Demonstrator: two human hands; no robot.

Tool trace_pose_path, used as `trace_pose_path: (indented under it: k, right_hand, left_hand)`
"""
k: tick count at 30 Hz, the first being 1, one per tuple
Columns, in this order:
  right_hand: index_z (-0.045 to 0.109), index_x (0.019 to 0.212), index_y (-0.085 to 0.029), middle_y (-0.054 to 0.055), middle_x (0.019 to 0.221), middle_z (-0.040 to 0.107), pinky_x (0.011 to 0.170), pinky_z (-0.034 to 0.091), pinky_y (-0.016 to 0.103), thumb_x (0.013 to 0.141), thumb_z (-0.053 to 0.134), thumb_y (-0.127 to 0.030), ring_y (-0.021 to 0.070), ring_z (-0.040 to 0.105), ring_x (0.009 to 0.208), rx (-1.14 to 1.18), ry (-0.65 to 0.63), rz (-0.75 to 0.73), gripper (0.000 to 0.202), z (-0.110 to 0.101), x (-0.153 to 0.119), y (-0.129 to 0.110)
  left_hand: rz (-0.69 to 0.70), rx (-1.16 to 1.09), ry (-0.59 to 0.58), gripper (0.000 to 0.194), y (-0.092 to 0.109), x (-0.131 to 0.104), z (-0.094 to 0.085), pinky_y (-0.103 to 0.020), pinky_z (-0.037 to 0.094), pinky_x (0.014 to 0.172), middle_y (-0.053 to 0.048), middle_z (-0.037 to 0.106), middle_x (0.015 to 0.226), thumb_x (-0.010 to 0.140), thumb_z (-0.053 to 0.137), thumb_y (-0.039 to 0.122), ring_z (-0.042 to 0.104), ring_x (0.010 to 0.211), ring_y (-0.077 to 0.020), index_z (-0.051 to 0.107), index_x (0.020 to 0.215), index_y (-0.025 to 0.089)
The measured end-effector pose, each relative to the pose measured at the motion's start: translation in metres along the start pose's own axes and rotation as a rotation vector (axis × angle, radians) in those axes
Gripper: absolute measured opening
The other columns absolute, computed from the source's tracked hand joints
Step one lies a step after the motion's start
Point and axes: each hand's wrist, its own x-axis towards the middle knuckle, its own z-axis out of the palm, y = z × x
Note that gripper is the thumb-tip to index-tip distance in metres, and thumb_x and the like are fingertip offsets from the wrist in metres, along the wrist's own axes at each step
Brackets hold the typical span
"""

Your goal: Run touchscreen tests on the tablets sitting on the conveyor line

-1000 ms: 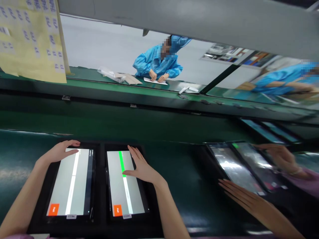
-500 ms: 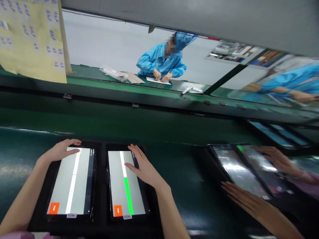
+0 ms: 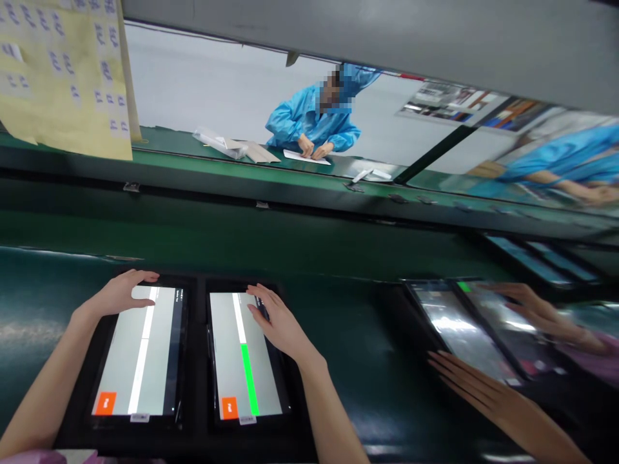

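While the long dark green conveyor belt (image 3: 338, 322) fills most of the view, a flat black tray (image 3: 196, 361) lies on its near edge and bears two black-framed tablets with lit white screens, side by side and nearly touching. On the left tablet (image 3: 138, 351) a white stripe runs top to bottom, with an orange square at the lower left corner. On the right tablet (image 3: 244, 354) the stripe's lower half is green, and the same orange square shows.

Resting flat at the top left corner of the left tablet, the left hand (image 3: 116, 296) has its fingers loosely spread over the frame and the screen's upper edge, gripping nothing. Likewise flat with fingers spread, the right hand (image 3: 280, 325) lies on the upper right part of the right tablet, pinching nothing.

Further right on the belt, a co-worker's two hands (image 3: 483, 386) lie over another pair of glossy dark tablets (image 3: 454, 328). Beyond the belt, a person in a blue coat (image 3: 314, 119) bends over a white sheet (image 3: 307, 156).
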Motion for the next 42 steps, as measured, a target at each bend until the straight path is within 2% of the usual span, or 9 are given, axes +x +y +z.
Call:
trace_pose_path:
  k: [3,8,11,19,25,28,31,37,42]
  right_hand:
    - [0.051,0.121,-0.023,0.01,0.13,0.058,0.106,0.041,0.052,0.097,0.038,-0.036,0.0277,0.046,0.131,-0.013,0.01,0.005,0.03,0.001,0.001,0.003]
    - [0.054,0.115,-0.02,0.012,0.126,0.061,0.106,0.04,0.055,0.096,0.037,-0.034,0.0298,0.048,0.129,-0.042,0.042,0.026,0.029,0.004,0.003,0.009]
    - [0.054,0.115,-0.021,0.011,0.124,0.062,0.107,0.04,0.055,0.096,0.037,-0.033,0.0299,0.048,0.129,-0.051,0.058,0.039,0.028,0.005,0.004,0.01]
    - [0.055,0.115,-0.022,0.01,0.124,0.062,0.106,0.041,0.053,0.096,0.037,-0.034,0.0294,0.049,0.128,-0.065,0.066,0.044,0.029,0.006,0.004,0.013]
    - [0.055,0.116,-0.021,0.011,0.126,0.061,0.108,0.037,0.054,0.097,0.037,-0.037,0.0291,0.048,0.129,-0.07,0.059,0.029,0.03,0.008,0.003,0.012]
    - [0.054,0.118,-0.022,0.011,0.126,0.061,0.109,0.036,0.056,0.097,0.039,-0.038,0.0295,0.047,0.129,-0.07,0.053,0.027,0.03,0.008,0.003,0.011]
    - [0.054,0.119,-0.023,0.011,0.126,0.061,0.109,0.035,0.056,0.097,0.04,-0.038,0.0295,0.046,0.13,-0.071,0.044,0.029,0.03,0.008,0.003,0.011]
    - [0.053,0.121,-0.021,0.012,0.129,0.059,0.11,0.034,0.057,0.095,0.044,-0.041,0.0307,0.044,0.132,-0.076,0.025,0.033,0.033,0.008,0.003,0.014]
    - [0.052,0.125,-0.023,0.013,0.132,0.057,0.11,0.033,0.059,0.093,0.05,-0.045,0.0318,0.041,0.134,-0.078,0.022,0.038,0.038,0.008,0.003,0.014]
  left_hand:
    - [-0.003,0.018,-0.038,0.087,0.005,-0.006,-0.001,-0.046,0.027,0.114,-0.006,0.044,0.145,0.075,0.054,0.074,0.036,0.135,-0.0305,0.037,0.143,0.022]
    - [-0.026,0.069,-0.167,0.113,0.009,-0.018,0.002,-0.049,0.019,0.118,-0.007,0.014,0.158,0.068,0.06,0.078,0.01,0.145,-0.0319,0.009,0.152,0.023]
    - [0.013,0.141,-0.182,0.125,0.008,-0.02,0.007,-0.055,0.008,0.118,-0.008,0.006,0.159,0.063,0.066,0.076,0.0,0.145,-0.0346,-0.004,0.152,0.023]
    - [0.057,0.269,-0.177,0.136,0.014,-0.022,0.017,-0.066,-0.005,0.112,-0.011,-0.001,0.158,0.056,0.076,0.066,-0.002,0.144,-0.0381,-0.017,0.148,0.027]
    - [0.029,0.33,-0.195,0.14,0.017,-0.024,0.021,-0.063,-0.011,0.112,-0.01,-0.005,0.158,0.056,0.078,0.061,-0.003,0.145,-0.0339,-0.024,0.146,0.027]
    - [0.041,0.349,-0.163,0.139,0.016,-0.025,0.021,-0.064,-0.012,0.111,-0.011,-0.002,0.158,0.056,0.08,0.056,-0.001,0.145,-0.035,-0.023,0.146,0.027]
    - [0.083,0.291,-0.107,0.134,0.013,-0.024,0.019,-0.065,-0.009,0.112,-0.013,0.009,0.158,0.06,0.076,0.062,0.01,0.144,-0.0374,-0.018,0.148,0.028]
    - [0.034,0.105,0.003,0.093,0.004,-0.016,0.016,-0.053,0.001,0.119,-0.013,0.031,0.152,0.084,0.039,0.075,0.03,0.14,-0.0299,0.008,0.152,0.019]
    - [0.027,0.136,0.088,0.083,0.0,-0.013,0.019,-0.051,0.007,0.119,-0.011,0.039,0.148,0.086,0.026,0.077,0.04,0.135,-0.0299,0.03,0.146,0.019]
